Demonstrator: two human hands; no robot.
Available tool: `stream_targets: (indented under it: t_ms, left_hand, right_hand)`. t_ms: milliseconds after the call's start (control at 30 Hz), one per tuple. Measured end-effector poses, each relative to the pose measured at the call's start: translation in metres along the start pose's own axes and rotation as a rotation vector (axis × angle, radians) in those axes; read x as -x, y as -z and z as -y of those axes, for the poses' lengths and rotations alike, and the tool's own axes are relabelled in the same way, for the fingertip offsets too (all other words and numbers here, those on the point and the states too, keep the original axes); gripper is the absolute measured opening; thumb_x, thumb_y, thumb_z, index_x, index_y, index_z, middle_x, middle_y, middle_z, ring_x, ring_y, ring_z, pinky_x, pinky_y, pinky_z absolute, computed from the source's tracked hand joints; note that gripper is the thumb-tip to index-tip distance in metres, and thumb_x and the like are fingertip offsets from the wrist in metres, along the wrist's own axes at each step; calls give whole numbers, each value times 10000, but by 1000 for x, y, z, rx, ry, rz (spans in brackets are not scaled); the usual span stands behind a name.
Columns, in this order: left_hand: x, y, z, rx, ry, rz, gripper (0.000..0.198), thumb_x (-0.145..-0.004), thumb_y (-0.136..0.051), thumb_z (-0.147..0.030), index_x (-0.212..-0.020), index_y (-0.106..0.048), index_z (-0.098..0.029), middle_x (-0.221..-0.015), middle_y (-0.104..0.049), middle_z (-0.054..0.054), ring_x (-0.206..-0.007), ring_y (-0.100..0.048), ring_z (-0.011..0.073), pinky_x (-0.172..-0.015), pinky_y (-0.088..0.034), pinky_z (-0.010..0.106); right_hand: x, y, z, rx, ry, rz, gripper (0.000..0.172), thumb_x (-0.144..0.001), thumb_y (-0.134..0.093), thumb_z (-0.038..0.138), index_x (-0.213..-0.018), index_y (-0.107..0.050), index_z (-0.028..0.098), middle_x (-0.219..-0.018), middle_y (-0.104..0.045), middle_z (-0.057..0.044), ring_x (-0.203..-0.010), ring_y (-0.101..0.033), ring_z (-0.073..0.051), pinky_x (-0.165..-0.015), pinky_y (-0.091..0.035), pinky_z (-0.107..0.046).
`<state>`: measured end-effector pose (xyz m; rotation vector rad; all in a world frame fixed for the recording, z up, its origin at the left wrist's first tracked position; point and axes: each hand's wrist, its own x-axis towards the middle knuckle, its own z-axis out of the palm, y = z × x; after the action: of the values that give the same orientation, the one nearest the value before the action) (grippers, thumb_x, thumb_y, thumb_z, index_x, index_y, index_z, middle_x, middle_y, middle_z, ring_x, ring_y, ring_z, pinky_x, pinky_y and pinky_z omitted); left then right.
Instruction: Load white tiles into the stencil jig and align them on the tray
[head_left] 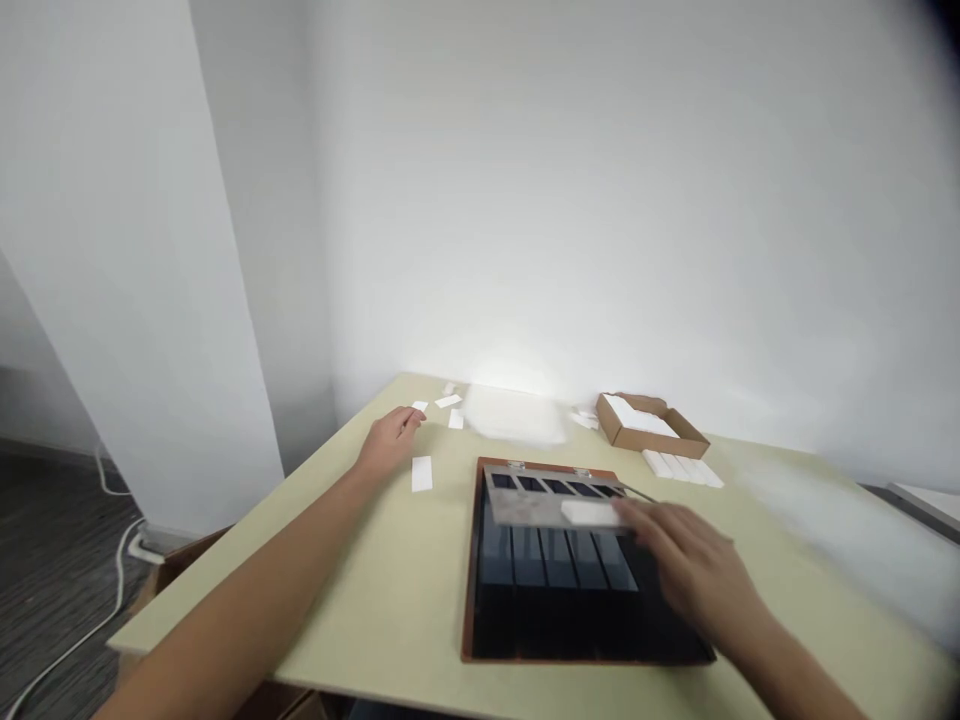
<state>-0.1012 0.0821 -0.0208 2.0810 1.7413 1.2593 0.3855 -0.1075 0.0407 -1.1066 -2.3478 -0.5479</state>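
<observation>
The table [375,610] looks matt and smooth, the box [619,428] plain brown cardboard, the plate [525,503] brushed metal, the panels [555,590] glossy black.

Around the dark tray [525,625], the right hand [694,565] is motion-blurred and hides the tray's right edge, the white strip [592,513] at that hand is smeared, and a pale patch [514,415] beyond is too washed-out to identify.

No legible print on white strips [421,474] or cardboard tray [651,425].
</observation>
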Motion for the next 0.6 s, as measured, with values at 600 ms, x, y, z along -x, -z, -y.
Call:
stream_targets:
  t_ms: [600]
  left_hand:
    - [11,29,-23,-268,-47,345,387,-1043,-672,-388,-1363,-625,-176,-1369,-643,118,-1175,-674,264,-995,-600,484]
  right_hand:
    - [69,-43,61,-104,-18,-198,458,-1008,-558,193,-1463,-559,241,-1272,-769,-56,-1097,-738,-255,-1116,-423,-521]
